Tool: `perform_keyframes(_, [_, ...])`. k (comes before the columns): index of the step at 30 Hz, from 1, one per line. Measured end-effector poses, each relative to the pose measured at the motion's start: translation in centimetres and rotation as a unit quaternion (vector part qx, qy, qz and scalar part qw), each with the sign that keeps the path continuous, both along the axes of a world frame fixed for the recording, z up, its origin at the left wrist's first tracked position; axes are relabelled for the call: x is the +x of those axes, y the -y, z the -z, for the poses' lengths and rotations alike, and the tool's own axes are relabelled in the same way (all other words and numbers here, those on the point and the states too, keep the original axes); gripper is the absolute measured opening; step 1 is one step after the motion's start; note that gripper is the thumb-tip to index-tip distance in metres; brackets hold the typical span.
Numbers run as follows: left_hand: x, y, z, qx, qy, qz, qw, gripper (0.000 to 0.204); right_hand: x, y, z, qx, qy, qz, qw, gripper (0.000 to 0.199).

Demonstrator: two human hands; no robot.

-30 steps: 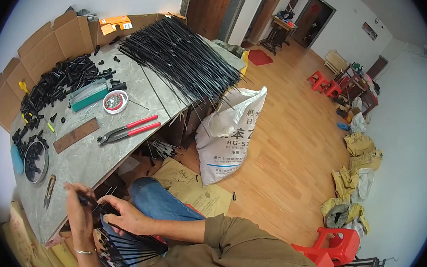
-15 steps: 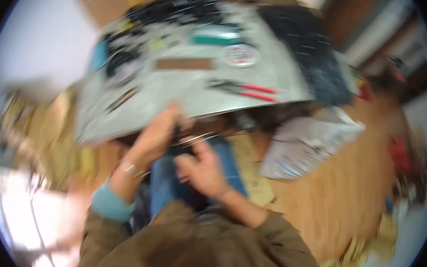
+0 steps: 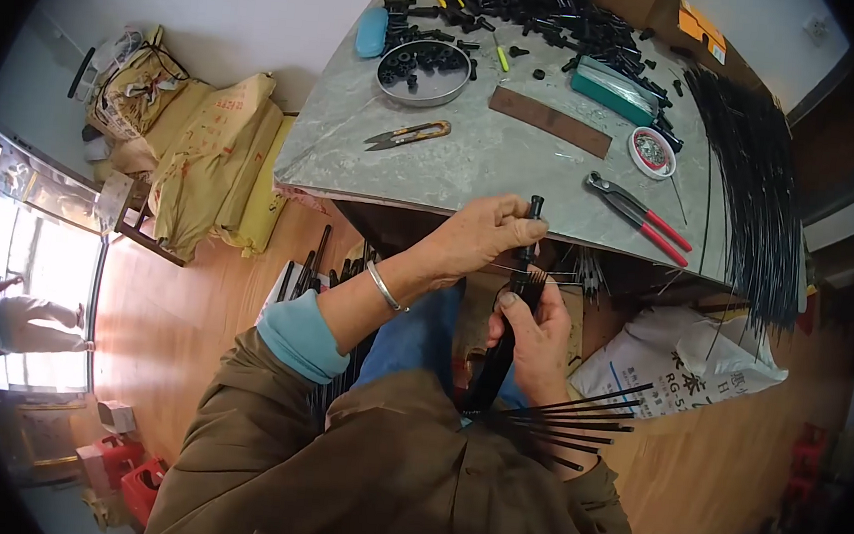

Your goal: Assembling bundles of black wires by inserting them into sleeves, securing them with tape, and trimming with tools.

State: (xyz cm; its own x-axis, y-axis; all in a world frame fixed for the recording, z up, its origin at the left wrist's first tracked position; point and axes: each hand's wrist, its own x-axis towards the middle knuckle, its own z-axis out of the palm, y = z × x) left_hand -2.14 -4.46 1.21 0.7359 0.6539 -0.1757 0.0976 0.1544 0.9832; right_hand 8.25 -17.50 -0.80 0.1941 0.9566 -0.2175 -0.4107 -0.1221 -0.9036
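A bundle of thin black rods [image 3: 492,373] stands upright over the lap, gripped near its top by the right hand [image 3: 534,331], thumb pressed across it. Just above, at twelve o'clock, the left hand [image 3: 490,234] pinches a black cylindrical fitting [image 3: 536,207] between thumb and fingers. Farther out on the bench [image 3: 326,149] lie thread snips [image 3: 392,144] at eleven, a flat brown bar [image 3: 549,122] at twelve, and red-handled pincers [image 3: 633,203] between one and two. A white woven sack [image 3: 640,359] leans at three.
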Motion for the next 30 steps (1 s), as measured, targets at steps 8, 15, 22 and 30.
perform_keyframes(8, [-0.4, 0.3, -0.6, -0.075, 0.075, 0.020, 0.994, 0.042, 0.1, -0.3, 0.2, -0.009, -0.033, 0.010, 0.999, 0.019])
perform_keyframes(15, [-0.5, -0.2, 0.3, -0.044, 0.047, 0.004, 0.998, 0.045, 0.0, -0.4, 0.4, 0.007, -0.019, -0.017, 1.000, 0.013])
perform_keyframes(22, [-1.6, -0.1, -0.2, -0.095, 0.119, -0.004, 0.988, 0.050, 0.0, -0.7, 0.8, 0.002, -0.047, -0.020, 0.999, 0.013])
perform_keyframes(30, [-1.8, -0.3, 0.4, -0.111, 0.160, 0.020, 0.981, 0.049, 0.1, -0.8, 0.9, 0.002, -0.063, -0.023, 0.998, 0.011])
